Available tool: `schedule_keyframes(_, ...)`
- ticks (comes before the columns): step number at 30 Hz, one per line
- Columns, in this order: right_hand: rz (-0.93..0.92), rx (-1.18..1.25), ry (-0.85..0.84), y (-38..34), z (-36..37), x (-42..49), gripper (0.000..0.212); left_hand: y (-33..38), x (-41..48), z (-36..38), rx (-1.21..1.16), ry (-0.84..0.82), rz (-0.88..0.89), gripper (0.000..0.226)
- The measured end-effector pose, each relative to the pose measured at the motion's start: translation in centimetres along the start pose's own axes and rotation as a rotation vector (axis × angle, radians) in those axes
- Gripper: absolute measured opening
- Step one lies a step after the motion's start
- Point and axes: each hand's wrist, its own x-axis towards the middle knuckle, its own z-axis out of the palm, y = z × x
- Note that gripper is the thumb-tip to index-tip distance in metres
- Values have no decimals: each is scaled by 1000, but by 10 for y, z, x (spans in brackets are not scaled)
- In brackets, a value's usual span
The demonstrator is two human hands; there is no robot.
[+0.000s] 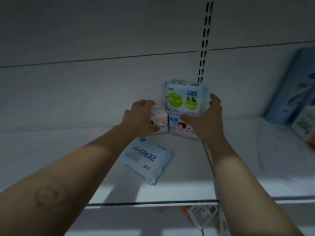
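On the white shelf, starting from the left, a bare forearm comes up from the lower corner and ends in the left hand. Its fingers curl over the top of the left pink pack and its thumb presses low on the pack's front, so it grips that pack. The left pink pack stands upright near the back wall. In front of it and nearer the shelf's edge, the ZERO pack, pale blue with dark lettering, lies flat and turned at an angle, well clear of both hands.

Just right of the left pink pack stands the right pink pack, the two touching side by side. On top of them sits the green-dotted pack, light blue with two green circles and dark characters on its face, upright and close to the back wall. The right hand grasps this pack, with the thumb across its lower front edge and the fingers reaching up its right side.

Behind the green-dotted pack a slotted upright runs up the wall. Farther right, well apart from the hands, a tall blue package leans at the shelf's end, blurred, with a smaller white pack just in front of it.
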Motion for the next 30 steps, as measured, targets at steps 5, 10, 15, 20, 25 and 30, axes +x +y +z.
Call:
schedule_keyframes(5,57,-103,-109,20,12,9,127,-15,18,9,248,-69,-15,89)
schedule_keyframes(10,69,-302,-90,21,11,1,88,-22,18,0,399,-115,-127,89)
schedule_keyframes(15,-29,-554,-98,14,16,-5,84,-26,4,-2,175,-91,-195,73)
schedule_keyframes(20,-34,-516,-61,7,17,-29,74,-36,-8,-11,197,-155,-255,84)
schedule_keyframes(25,-132,-383,-98,4,6,-37,65,-42,-20,-9,85,-91,-288,77)
schedule_keyframes(30,-105,-460,49,-4,-6,-45,44,-43,-37,-25,206,154,-182,72)
